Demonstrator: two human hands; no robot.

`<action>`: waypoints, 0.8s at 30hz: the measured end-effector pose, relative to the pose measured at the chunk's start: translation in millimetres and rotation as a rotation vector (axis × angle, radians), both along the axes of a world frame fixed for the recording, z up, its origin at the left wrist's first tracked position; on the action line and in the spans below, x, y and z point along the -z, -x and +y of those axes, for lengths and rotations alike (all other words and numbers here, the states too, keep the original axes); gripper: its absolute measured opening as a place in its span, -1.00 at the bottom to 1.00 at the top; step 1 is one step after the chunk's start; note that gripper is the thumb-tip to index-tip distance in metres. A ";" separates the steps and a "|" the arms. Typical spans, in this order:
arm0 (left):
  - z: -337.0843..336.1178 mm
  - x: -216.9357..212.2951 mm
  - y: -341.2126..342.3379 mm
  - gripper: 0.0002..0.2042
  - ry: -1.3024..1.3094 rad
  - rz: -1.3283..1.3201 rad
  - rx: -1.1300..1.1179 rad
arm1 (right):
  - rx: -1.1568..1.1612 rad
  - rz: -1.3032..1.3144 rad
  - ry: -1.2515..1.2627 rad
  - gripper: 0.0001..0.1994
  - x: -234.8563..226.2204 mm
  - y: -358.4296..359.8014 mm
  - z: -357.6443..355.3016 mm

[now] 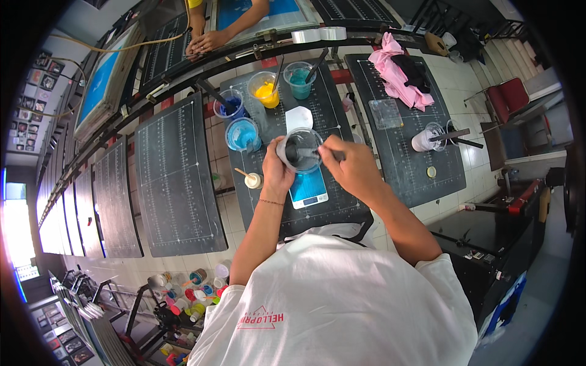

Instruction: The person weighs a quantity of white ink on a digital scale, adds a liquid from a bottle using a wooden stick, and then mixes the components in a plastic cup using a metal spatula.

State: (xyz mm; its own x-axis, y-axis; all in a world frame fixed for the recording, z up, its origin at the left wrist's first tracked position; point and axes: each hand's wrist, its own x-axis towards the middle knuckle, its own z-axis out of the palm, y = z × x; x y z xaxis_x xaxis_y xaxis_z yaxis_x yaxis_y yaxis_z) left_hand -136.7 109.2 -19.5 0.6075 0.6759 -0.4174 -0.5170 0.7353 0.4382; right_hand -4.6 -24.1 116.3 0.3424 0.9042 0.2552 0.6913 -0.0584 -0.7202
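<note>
My left hand (278, 165) is wrapped round the side of a clear plastic cup (299, 163) with dark grey paste inside. In my right hand (351, 166) is a grey spatula (309, 152); its blade is inside the cup. The cup is tilted above a digital scale (308, 190) with a blue top, which it partly covers. Behind the cup lies a white piece of paper (299, 117). Around it stand cups of light blue ink (243, 135), dark blue ink (230, 105), yellow ink (265, 93) and teal ink (300, 79), with stirrers in them.
A small cream-coloured jar (252, 181) with a wooden stick sits left of the scale. The right board holds pink cloth (397, 73), a clear flat box (385, 114) and a pale-ink cup (424, 141). Across the rail rest another person's hands (206, 43). Several paint tubs (198, 293) stand lower left.
</note>
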 end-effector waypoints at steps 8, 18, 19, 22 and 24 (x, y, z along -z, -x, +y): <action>-2.5 8.0 -1.4 -0.67 0.010 -0.046 0.024 | -0.017 0.181 -0.034 -0.81 2.7 7.6 -2.8; 2.2 2.1 -3.7 -0.67 0.034 -0.017 -0.007 | 0.194 0.168 -0.130 -0.79 6.7 0.7 3.7; 3.2 -0.2 -4.7 -0.67 0.053 0.001 -0.027 | 0.118 0.191 -0.091 -0.78 10.1 -0.9 3.0; 4.5 7.0 -2.9 -0.68 0.015 0.008 0.014 | 0.011 0.327 -0.039 -0.75 11.7 -5.0 4.7; 3.9 8.6 -2.8 -0.68 0.036 0.004 0.015 | 0.129 0.516 -0.082 -0.72 8.4 -4.6 6.0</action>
